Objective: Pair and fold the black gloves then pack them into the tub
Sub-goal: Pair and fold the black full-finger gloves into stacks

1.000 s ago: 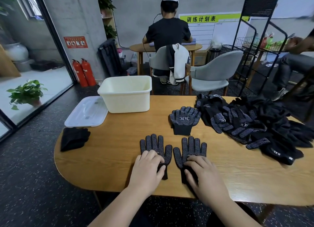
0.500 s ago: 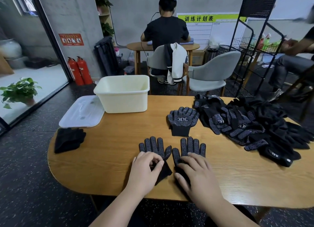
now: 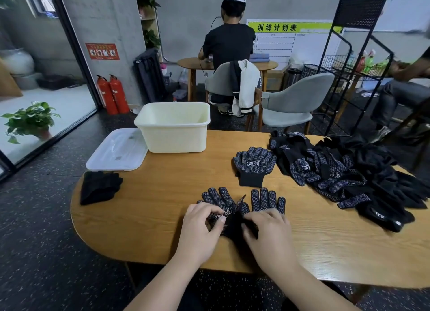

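Observation:
Two black dotted gloves lie side by side near the table's front edge. My left hand (image 3: 201, 227) pinches the left glove (image 3: 218, 198) at its cuff, which is lifted and tilted toward the right one. My right hand (image 3: 267, 236) rests on the cuff of the right glove (image 3: 267, 199), fingers curled over the fabric. A paired glove set (image 3: 253, 165) lies further back. A large heap of black gloves (image 3: 344, 171) covers the table's right side. The cream tub (image 3: 174, 130) stands open at the back left.
The tub's clear lid (image 3: 117, 150) lies left of it, with a folded black glove bundle (image 3: 99, 187) in front. Grey chairs, a black wire rack (image 3: 356, 61) and a seated person are beyond the wooden table (image 3: 162, 194).
The left glove's cuff has been lifted off the table and swung toward the right glove. Both hands have closed in together over the two cuffs.

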Demonstrator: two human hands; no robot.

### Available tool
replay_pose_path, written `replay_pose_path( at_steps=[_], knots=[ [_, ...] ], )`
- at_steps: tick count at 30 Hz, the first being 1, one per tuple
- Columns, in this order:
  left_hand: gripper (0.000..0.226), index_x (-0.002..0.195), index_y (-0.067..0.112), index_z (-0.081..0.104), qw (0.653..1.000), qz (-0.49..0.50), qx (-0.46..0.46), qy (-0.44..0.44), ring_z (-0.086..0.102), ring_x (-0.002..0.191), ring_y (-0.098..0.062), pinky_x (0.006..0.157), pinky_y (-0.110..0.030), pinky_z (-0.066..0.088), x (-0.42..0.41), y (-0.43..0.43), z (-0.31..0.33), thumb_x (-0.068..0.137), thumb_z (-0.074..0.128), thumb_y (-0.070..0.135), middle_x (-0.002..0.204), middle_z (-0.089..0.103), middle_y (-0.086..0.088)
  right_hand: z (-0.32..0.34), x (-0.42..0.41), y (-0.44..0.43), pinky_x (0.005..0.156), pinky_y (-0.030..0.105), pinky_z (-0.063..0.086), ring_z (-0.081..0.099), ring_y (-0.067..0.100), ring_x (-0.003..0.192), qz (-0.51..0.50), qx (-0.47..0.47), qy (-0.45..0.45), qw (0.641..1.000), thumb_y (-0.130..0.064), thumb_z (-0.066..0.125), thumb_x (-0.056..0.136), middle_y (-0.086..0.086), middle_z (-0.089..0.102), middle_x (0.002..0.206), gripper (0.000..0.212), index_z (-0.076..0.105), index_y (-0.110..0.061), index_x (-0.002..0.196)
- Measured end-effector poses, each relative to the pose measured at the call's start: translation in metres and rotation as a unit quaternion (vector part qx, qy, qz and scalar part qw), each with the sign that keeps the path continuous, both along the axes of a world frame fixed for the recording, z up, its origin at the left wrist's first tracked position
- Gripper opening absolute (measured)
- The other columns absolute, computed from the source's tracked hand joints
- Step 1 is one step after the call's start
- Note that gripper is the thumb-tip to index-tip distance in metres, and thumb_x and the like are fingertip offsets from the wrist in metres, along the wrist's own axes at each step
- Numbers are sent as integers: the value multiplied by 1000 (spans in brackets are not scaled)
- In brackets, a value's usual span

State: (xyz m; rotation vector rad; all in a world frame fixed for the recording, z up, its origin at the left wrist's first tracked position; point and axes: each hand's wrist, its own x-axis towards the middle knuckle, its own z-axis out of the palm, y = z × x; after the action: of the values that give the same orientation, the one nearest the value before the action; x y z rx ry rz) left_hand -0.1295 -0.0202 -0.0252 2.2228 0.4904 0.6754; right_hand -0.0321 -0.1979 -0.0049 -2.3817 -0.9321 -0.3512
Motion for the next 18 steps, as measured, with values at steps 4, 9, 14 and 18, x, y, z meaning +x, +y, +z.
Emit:
replay_pose_path(
  at_steps=[4,9,14,18],
  knots=[
    [18,116,41,67,999,-6,48,11,42,131,-3,109,-31,39,0,-3,-1,98,64,44,121,54,31,38,12,-10,79,26,46,61,8,90,15,17,34,999,-24,81,88,-31,56,92,23,77,-35,108],
    [28,128,38,61,990,-25,129,51,36,133,-1,111,-28,34,1,-11,2,101,55,45,131,46,28,96,32,-27,73,16,53,67,-2,81,58,14,99,993,-29,77,94,-29,68,96,33,68,-44,122],
    [35,138,35,57,982,-54,159,91,28,142,0,116,-27,28,10,-20,13,104,54,44,142,43,25,149,51,-43,84,22,55,69,-4,88,79,76,142,984,-24,83,90,-30,71,96,40,70,-47,120],
    [44,144,36,53,983,-83,117,112,21,147,3,122,-30,24,23,-31,14,102,56,47,147,39,29,166,73,-43,98,33,55,68,-6,96,88,58,157,982,-22,82,91,-32,72,96,42,68,-40,127]
  ],
)
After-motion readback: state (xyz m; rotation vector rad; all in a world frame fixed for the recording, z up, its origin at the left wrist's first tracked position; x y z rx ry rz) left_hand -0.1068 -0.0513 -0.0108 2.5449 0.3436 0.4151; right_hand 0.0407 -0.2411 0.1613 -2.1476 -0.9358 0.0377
